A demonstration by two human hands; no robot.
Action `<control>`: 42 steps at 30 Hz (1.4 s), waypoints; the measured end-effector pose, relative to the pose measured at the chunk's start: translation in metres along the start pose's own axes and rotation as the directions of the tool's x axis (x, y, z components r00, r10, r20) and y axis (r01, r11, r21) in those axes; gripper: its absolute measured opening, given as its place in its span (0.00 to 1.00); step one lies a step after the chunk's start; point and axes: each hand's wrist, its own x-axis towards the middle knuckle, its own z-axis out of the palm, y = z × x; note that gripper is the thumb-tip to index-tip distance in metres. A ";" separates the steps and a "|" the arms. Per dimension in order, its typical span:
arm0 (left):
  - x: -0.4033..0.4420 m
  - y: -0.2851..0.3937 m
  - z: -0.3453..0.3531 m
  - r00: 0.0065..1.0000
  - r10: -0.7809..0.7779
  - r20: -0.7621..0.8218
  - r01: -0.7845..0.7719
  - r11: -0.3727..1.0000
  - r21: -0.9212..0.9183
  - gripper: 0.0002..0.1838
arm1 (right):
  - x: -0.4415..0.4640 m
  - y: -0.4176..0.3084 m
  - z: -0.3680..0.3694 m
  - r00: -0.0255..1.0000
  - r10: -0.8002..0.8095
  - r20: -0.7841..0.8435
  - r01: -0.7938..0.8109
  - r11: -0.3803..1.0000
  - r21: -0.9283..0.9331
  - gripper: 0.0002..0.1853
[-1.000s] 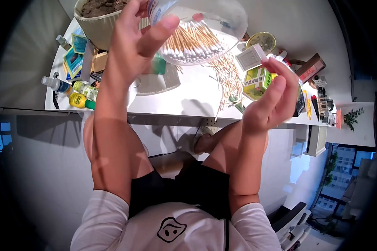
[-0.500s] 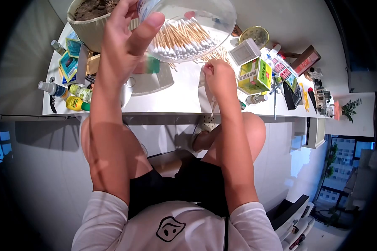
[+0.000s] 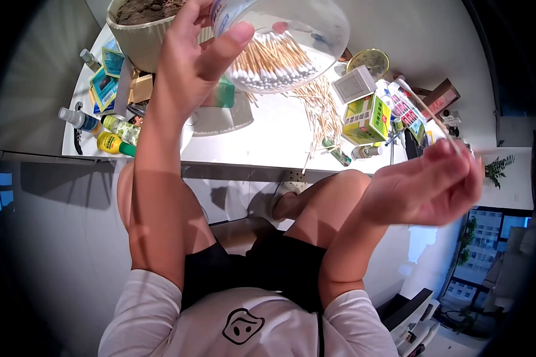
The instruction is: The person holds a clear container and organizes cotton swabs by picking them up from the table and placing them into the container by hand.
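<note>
My left hand (image 3: 199,56) grips a clear round plastic container (image 3: 324,35) by its side, tilted above the table so its inside faces me. A bundle of cotton swabs (image 3: 274,59) lies inside, wooden sticks with white tips. At the right, my right hand (image 3: 426,184) is raised past the table's front edge, slightly blurred. Its fingers pinch one cotton swab (image 3: 429,113), whose stick points up and left. On the white table (image 3: 250,146) below the container, a loose heap of cotton swabs (image 3: 318,113) spreads toward the front edge.
Right of the heap stand a green-yellow box (image 3: 366,119), a white box (image 3: 354,85) and a small bottle (image 3: 366,152). A ribbed plant pot (image 3: 140,44) is at the back left. A yellow bottle with a green cap (image 3: 114,144) lies at the left front.
My right hand has lifted off the heap and swung right toward me with a cotton swab. The container in my left hand has shifted slightly right in view.
</note>
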 end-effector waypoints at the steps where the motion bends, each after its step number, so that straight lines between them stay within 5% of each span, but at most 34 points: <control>1: 0.000 -0.001 0.001 1.000 0.000 0.003 0.000 1.000 -0.001 0.41 | -0.007 -0.002 0.004 0.998 -0.010 0.057 0.008 0.999 0.031 0.07; 3: -0.001 -0.001 0.002 1.000 -0.018 -0.012 0.018 1.000 -0.018 0.41 | -0.021 0.002 0.013 0.957 -0.005 0.291 0.016 0.999 -0.035 0.09; 5: -0.002 0.001 0.003 0.999 -0.035 -0.009 0.035 0.999 -0.016 0.41 | -0.033 0.015 0.023 0.787 0.025 0.617 0.124 0.973 -0.197 0.17; 8: -0.001 0.003 0.001 0.999 -0.045 -0.001 0.045 0.999 0.000 0.42 | -0.029 0.018 0.014 0.900 0.112 0.422 0.023 0.953 -0.302 0.14; 9: -0.002 0.004 0.000 0.999 -0.042 0.001 0.042 0.999 0.011 0.42 | -0.029 0.027 0.009 0.908 0.269 0.321 -0.197 0.951 -0.238 0.11; 12: -0.002 0.010 0.000 0.995 -0.096 -0.014 0.096 0.995 -0.009 0.43 | -0.032 0.054 -0.002 0.836 0.454 0.308 -0.286 0.840 -0.462 0.08; 14: -0.002 0.010 0.000 0.995 -0.098 -0.019 0.098 0.995 -0.017 0.43 | -0.046 0.072 -0.010 0.619 0.682 0.390 -0.320 0.672 -0.668 0.09; 16: -0.003 0.010 0.000 0.995 -0.101 -0.022 0.101 0.995 -0.025 0.44 | -0.064 0.091 -0.018 0.382 0.786 0.487 -0.148 0.572 -0.807 0.10; 30: -0.004 0.008 -0.002 0.996 -0.083 -0.013 0.083 0.996 -0.044 0.43 | -0.108 0.114 -0.005 0.520 0.670 0.530 0.151 0.538 -0.829 0.03; 40: -0.003 0.006 -0.003 0.997 -0.082 -0.008 0.082 0.996 -0.027 0.42 | -0.108 0.114 -0.009 0.497 0.692 0.524 0.119 0.544 -0.831 0.05; 42: -0.003 0.006 -0.003 0.997 -0.080 -0.005 0.080 0.997 -0.021 0.43 | -0.092 0.107 -0.009 0.502 0.750 0.431 -0.021 0.509 -0.861 0.05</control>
